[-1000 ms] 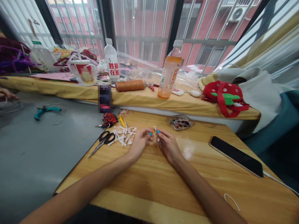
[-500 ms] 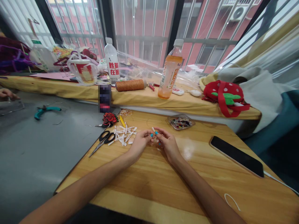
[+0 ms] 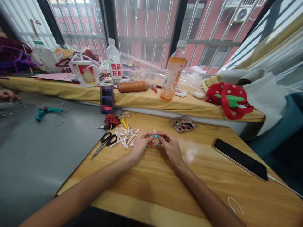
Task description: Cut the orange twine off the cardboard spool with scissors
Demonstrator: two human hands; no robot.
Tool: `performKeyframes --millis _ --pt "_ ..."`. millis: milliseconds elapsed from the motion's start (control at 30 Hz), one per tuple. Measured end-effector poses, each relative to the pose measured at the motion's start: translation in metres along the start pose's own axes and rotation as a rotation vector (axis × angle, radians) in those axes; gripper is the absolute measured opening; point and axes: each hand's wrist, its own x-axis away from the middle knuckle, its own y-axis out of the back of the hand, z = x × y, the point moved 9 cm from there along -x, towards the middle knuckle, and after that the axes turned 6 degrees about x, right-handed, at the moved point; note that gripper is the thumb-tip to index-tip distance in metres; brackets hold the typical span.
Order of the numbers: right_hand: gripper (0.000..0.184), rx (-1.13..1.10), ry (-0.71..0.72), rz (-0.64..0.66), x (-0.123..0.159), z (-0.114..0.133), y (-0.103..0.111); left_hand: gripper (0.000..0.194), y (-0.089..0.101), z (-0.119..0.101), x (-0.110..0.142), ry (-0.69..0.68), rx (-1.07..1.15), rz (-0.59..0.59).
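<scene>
"Narrow white strip (image 3: 154, 131): how much of it can you make out?"

"Only one short end. The fingertips cover the rest, and a pale blur below them is too small to name."

"Which way does it point?"

"The showing end points up and away from the person, its long axis leaning slightly left."

"And where is it?"

"Right of the steel scissors with black loop handles (image 3: 105, 142), above the wood-grained tabletop (image 3: 194, 195)."

"What about the grip?"

"The right hand (image 3: 171, 146) pinches the strip between thumb and fingers, with the free end jutting out past the tips. The left hand (image 3: 142, 142) meets it there, thumb and fingers drawn together, but I can't tell what they pinch."

"Anything near?"

"A loose heap of short white strips (image 3: 124, 137) just right of the scissors, near the left hand. Farther right and beyond the scissors is a clear plastic tray of mixed beads (image 3: 172, 123). A dark upright object (image 3: 106, 99) beyond the scissors is pixelated."
</scene>
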Motion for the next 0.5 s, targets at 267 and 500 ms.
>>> performKeyframes --millis 267,500 --pt "0.012 0.175 0.060 -0.077 0.004 0.008 0.007 0.015 0.000 0.002 -0.001 -0.007 -0.021 0.010" --pt "0.012 0.364 0.169 -0.106 0.008 0.019 0.007 0.013 -0.002 0.002 0.000 -0.006 -0.016 0.022"
